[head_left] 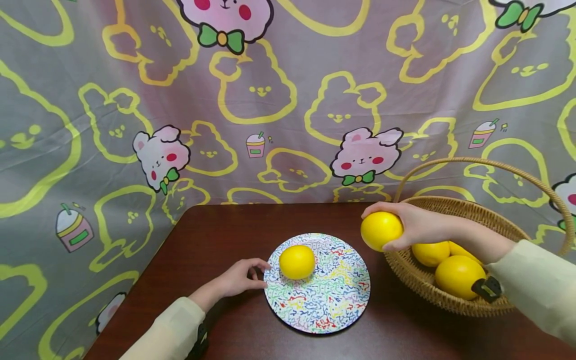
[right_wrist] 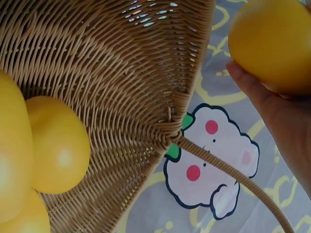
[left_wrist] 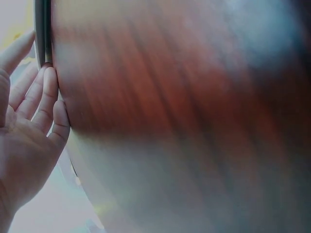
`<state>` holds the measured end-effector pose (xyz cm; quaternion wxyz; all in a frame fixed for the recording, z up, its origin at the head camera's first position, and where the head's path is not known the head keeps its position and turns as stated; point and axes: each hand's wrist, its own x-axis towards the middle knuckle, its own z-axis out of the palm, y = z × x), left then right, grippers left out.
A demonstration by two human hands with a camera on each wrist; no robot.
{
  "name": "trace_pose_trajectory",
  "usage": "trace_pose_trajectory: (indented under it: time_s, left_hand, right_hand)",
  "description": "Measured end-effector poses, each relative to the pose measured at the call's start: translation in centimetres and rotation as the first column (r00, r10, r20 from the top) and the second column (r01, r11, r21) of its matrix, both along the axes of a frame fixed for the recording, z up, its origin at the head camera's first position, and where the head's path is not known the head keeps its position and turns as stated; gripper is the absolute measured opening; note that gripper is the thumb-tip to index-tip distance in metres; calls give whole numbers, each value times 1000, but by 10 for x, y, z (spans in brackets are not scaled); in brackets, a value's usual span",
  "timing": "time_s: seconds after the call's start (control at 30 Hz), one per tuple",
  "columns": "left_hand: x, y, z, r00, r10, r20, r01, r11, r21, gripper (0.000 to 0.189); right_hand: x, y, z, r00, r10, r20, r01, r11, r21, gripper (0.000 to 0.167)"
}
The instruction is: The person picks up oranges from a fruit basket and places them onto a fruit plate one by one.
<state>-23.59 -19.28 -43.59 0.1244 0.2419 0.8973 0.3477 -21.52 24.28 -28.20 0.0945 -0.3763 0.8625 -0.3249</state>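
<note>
Your right hand (head_left: 416, 225) grips a yellow fruit (head_left: 381, 231), its fingers and thumb curled round it, holding it up in the air between the plate (head_left: 335, 297) and the basket (head_left: 411, 285), just beside the basket's left rim. Your left hand (head_left: 245, 277) lies relaxed at the left edge of the plate, its loosely bent fingers touching the rim.

The plate, printed with coloured squiggles, sits on the tabletop (head_left: 211, 240), well in from its left edge and nearer you than its far edge. A second yellow fruit (head_left: 297, 262) rests on the plate, toward its far left rim. To the right, the wicker basket holds more yellow fruits (head_left: 460, 277) under your forearm. A patterned cloth (head_left: 288, 107) hangs behind the tabletop's far edge.
</note>
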Motion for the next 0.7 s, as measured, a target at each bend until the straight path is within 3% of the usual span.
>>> trace_pose_trajectory:
  time_s: [0.23,0.7]
  left_hand:
    - [0,-1,-1,1000,0,-1,0,1000,1,38]
    - [-2,-1,-3,1000,4,-1,-4,1000,-3,38]
  right_hand:
    - [-7,-15,-7,999,9,46,-9,1000,7,61]
    - [-24,-54,-27,998,57,33,-59,997,51,59]
